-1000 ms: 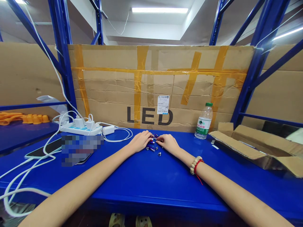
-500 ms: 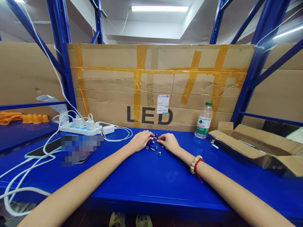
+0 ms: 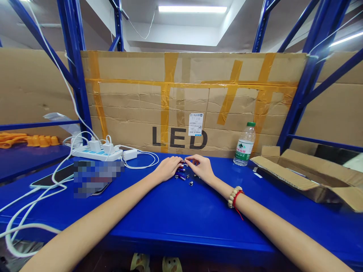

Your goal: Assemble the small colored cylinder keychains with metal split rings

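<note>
My left hand (image 3: 169,167) rests on the blue table with its fingers bent together around a small shiny tube, mostly hidden at the fingertips. Facing it, my right hand (image 3: 202,167) pinches thumb and index finger at the end of that tube; a tiny silvery part shows there, too small to make out well. Just below the fingertips lie several small metallic tubes, among them a purple-blue tube (image 3: 180,177) with silver ends. A loose silver cap-like piece (image 3: 191,183) sits nearer to me, below my right hand.
At the left are a white power strip (image 3: 96,154), white cables (image 3: 31,226) and a phone (image 3: 56,176). A water bottle (image 3: 244,145) and an open cardboard box (image 3: 295,177) stand at the right. Behind the table (image 3: 181,223) rises a large carton (image 3: 136,113).
My right hand has shifted slightly up and left, so its pinched fingertips now meet the tube end by my left fingers. My left hand stays in place.
</note>
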A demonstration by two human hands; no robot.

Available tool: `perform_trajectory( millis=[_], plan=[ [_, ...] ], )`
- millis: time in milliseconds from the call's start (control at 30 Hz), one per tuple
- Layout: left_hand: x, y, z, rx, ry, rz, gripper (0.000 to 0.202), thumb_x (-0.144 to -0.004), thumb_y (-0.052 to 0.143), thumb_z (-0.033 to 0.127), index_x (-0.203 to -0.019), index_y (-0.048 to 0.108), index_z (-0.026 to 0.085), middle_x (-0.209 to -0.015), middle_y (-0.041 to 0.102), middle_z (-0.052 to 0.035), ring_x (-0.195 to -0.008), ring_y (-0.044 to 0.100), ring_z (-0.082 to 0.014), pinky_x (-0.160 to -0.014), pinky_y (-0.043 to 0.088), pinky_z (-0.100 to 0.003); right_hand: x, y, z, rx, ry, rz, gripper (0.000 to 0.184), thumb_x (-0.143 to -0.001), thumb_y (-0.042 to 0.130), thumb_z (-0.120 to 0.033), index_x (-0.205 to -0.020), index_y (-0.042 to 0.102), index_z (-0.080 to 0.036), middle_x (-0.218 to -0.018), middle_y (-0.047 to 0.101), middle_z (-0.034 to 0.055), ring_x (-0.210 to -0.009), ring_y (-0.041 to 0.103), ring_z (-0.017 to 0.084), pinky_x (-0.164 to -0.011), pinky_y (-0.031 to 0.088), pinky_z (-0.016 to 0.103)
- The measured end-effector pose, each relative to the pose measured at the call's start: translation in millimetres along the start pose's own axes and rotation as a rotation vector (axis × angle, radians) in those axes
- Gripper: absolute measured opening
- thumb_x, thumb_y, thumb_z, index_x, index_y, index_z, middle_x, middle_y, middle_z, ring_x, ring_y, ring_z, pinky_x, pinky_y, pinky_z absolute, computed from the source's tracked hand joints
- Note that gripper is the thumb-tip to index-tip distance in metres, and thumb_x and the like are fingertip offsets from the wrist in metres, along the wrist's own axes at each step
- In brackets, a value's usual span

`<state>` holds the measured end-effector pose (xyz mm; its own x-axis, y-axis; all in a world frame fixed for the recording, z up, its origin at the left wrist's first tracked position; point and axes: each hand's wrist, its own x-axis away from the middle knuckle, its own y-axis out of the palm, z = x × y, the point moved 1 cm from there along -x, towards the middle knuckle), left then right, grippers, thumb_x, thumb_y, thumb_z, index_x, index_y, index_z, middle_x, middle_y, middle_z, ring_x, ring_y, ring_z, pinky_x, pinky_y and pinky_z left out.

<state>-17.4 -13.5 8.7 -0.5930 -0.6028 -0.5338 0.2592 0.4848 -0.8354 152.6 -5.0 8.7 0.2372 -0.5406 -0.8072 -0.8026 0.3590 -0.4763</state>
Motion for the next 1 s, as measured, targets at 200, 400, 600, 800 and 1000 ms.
perform_trajectory(
  millis=[200,400,600,800,1000],
  plan=[
    [0.5,-1.5,1.2,-0.016,-0.022,0.009,0.025,-0.092,0.026,0.027,-0.099,0.048,0.017,-0.097,0.061,-0.0051,-0.087,0.056,-0.0173,-0.074,0.043,-0.029,-0.2,-1.7,-5.9,-0.035,-0.050,0.081,0.013,-0.075,0.057,-0.026,-0.076,0.067,-0.017,-0.070,0.068,0.0021,-0.051,0.054,0.010,-0.052,0.044,0.021],
    [0.6,-2.2,1.8,-0.011,-0.010,0.020,0.026,-0.092,0.026,0.028,-0.100,0.048,0.016,-0.098,0.061,-0.0057,-0.087,0.056,-0.0174,-0.074,0.043,-0.029,0.3,-1.8,-6.4,-0.033,-0.078,0.055,0.014,-0.076,0.057,-0.028,-0.078,0.067,-0.018,-0.072,0.067,0.0019,-0.052,0.054,0.009,-0.053,0.044,0.021],
    [0.9,-3.2,2.8,-0.012,-0.009,0.025,0.025,-0.092,0.027,0.027,-0.102,0.047,0.016,-0.098,0.061,-0.0061,-0.086,0.056,-0.0174,-0.074,0.043,-0.030,0.9,-2.4,-7.0,-0.026,-0.091,0.029,0.015,-0.077,0.056,-0.029,-0.079,0.067,-0.019,-0.074,0.067,0.0018,-0.054,0.055,0.009,-0.053,0.043,0.021],
    [0.9,-3.4,2.7,-0.001,-0.008,0.038,0.025,-0.092,0.028,0.027,-0.103,0.047,0.016,-0.097,0.061,-0.0058,-0.085,0.057,-0.0175,-0.073,0.044,-0.029,1.1,-1.7,-7.1,-0.055,-0.099,0.036,0.015,-0.078,0.056,-0.030,-0.079,0.067,-0.019,-0.074,0.067,0.0020,-0.055,0.055,0.010,-0.051,0.042,0.021],
    [1.0,-2.9,2.3,0.004,-0.007,0.041,0.025,-0.092,0.027,0.027,-0.101,0.048,0.016,-0.097,0.061,-0.0057,-0.085,0.057,-0.0176,-0.073,0.044,-0.029,1.1,-2.5,-8.7,-0.055,-0.108,0.043,0.014,-0.078,0.056,-0.030,-0.079,0.067,-0.020,-0.073,0.066,0.0016,-0.054,0.054,0.010,-0.050,0.041,0.021]
  ],
)
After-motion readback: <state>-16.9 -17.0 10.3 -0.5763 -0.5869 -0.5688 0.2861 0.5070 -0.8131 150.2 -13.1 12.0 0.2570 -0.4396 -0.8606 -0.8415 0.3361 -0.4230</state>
